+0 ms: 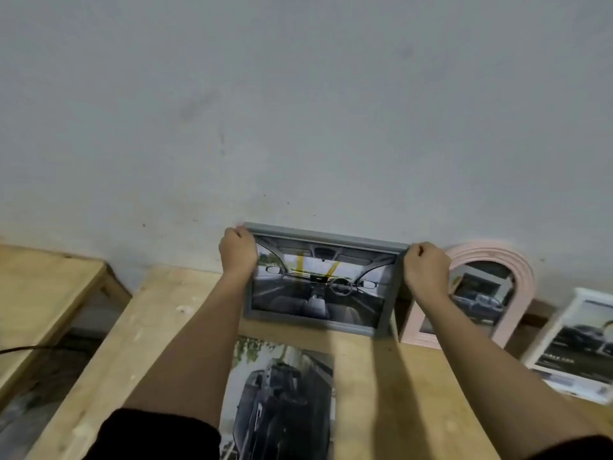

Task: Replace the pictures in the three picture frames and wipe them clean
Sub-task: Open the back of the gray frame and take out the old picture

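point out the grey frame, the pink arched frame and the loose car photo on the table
grey frame (326, 235), head view, on its top rail
pink arched frame (527, 277), head view, on the right side of its arch
loose car photo (282, 400), head view, on the dark car

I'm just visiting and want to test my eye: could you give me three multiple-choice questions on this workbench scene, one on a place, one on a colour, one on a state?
1. Where does the loose print of a dark car lie?
A. Flat on the wooden workbench, before the grey rectangular frame
B. Pinned on the wall
C. Inside the white rectangular frame

2. What colour is the arched frame?
A. Green
B. Pink
C. Black

3. How is the grey frame held?
A. Left hand only
B. Untouched
C. Both hands

Answers: 1 A, the print lies on the bench between the forearms. 2 B, its arch is pale pink. 3 C, the left hand and right hand each grip an upper corner.
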A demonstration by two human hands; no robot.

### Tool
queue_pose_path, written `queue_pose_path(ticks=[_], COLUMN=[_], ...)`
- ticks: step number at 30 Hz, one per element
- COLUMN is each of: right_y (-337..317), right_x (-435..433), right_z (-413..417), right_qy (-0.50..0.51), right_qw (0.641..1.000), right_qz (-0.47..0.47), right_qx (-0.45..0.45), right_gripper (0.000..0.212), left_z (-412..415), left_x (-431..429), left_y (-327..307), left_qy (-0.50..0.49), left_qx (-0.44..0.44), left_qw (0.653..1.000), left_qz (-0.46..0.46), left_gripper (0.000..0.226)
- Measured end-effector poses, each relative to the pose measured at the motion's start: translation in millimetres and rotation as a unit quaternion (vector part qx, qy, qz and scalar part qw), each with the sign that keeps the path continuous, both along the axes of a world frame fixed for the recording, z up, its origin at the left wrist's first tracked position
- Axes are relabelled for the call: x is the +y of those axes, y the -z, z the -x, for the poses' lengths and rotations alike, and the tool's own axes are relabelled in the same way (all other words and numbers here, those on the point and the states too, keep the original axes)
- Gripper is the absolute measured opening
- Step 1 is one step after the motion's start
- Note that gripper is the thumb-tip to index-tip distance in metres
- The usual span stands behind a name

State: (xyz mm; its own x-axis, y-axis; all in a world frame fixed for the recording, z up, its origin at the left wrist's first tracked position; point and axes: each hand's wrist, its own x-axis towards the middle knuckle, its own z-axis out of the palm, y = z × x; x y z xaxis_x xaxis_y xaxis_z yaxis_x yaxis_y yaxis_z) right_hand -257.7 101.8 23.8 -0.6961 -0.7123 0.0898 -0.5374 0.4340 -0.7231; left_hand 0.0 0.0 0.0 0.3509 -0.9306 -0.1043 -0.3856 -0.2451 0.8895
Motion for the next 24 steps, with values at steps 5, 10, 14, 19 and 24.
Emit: queue_pose_path(ticks=[5,10,14,19,24], right_y=[2.1,1.3,-6.2,-37.9,-45.5], right_x=[-8.8,-4.4,12.2,65.0,163.4], right_z=[-11.1,-19.9,-31.7,-32.9,-11.1], right_qy=[0.033,0.04,0.038,0.023,0.05], right_qw=[0.999,0.997,0.993,0.972,0.932], right_qz=[-0.006,-0.014,0.028,0.162,0.259], right_qx=[-0.035,-0.07,-0.104,-0.171,-0.247], right_gripper=[0.03,0.027,0.02,0.019,0.023], left_z=[-1.7,-8.8,-17.3,-14.7,8.5], left_x=[4.6,16.3,40.8,101.3,199.3], left_y=[-0.6,-5.8,-14.1,-56.5,-84.6], left_qy=[0.017,0.002,-0.022,-0.093,-0.133], left_qx=[0.0,-0.032,-0.047,-0.024,0.094], left_qw=[1.0,0.999,0.996,0.987,0.965], left_qz=[0.024,0.038,0.067,0.127,0.205], left_gripper=[0.05,0.051,0.05,0.05,0.042])
